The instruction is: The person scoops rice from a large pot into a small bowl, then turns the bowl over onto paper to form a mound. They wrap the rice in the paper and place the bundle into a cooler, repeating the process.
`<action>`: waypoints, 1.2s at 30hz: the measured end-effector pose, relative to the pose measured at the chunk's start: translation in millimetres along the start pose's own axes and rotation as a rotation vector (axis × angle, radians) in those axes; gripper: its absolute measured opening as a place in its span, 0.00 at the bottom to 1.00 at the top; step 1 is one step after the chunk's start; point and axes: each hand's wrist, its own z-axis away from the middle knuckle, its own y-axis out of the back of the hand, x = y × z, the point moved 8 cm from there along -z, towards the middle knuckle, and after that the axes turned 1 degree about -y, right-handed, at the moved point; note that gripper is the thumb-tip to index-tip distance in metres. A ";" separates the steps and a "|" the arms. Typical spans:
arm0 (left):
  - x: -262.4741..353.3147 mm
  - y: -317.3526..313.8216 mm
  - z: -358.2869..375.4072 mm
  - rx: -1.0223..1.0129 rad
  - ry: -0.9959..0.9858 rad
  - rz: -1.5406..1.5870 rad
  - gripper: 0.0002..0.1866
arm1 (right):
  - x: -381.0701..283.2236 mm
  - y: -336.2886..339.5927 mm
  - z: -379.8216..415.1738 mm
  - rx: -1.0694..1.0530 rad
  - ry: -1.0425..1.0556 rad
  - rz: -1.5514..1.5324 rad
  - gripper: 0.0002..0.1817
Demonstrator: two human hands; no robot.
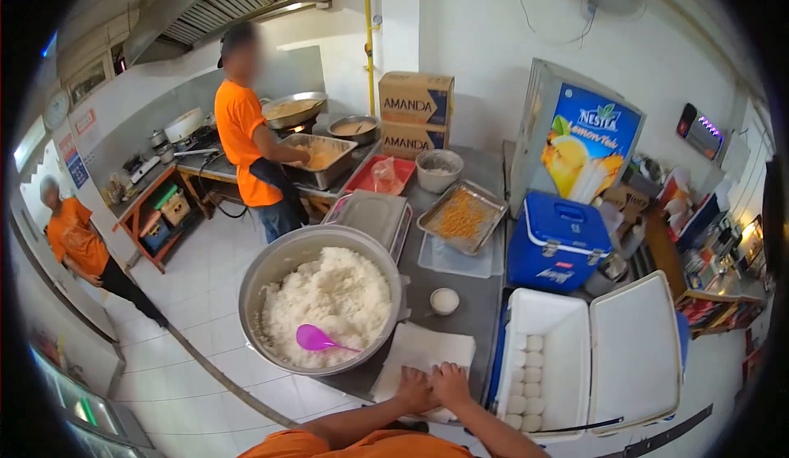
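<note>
Both my hands are together at the near edge of a stack of white paper sheets [431, 347] on the metal counter. My left hand [415, 391] has its fingers bent over the paper. Beside it, my right hand [449, 384] also curls its fingers down onto the paper; whatever lies under the palms is hidden. Left of the paper stands a large metal pot [251, 294] full of cooked white rice [345, 294], with a purple rice scoop [314, 337] resting on the rice. A small cup [445, 300] with white contents sits just beyond the paper.
On my right, an open white cooler [546, 314] holds several round white bundles [532, 376]; a blue cooler [559, 240] stands behind it. A tray of orange shreds [462, 218] lies ahead. One person in orange [242, 121] works at the stove; another [78, 240] stands far left.
</note>
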 end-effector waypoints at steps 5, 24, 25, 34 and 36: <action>-59.2 -6.7 2.6 0.166 -0.202 0.281 0.43 | -8.9 19.8 6.9 -0.019 -0.196 0.052 0.29; -68.1 -15.4 2.9 0.382 -0.228 0.139 0.27 | 50.4 0.0 34.2 0.015 -0.648 -0.254 0.10; -73.3 -14.9 -6.9 0.288 -0.202 0.235 0.26 | 55.8 -21.9 28.9 -0.112 -0.458 -0.134 0.11; -65.8 46.6 -82.4 0.366 0.116 0.036 0.12 | 104.4 -54.6 -8.2 -0.277 -0.797 -0.118 0.07; -87.3 12.0 -84.9 0.344 0.183 0.284 0.10 | 94.5 -53.9 1.5 -0.216 -0.729 -0.154 0.07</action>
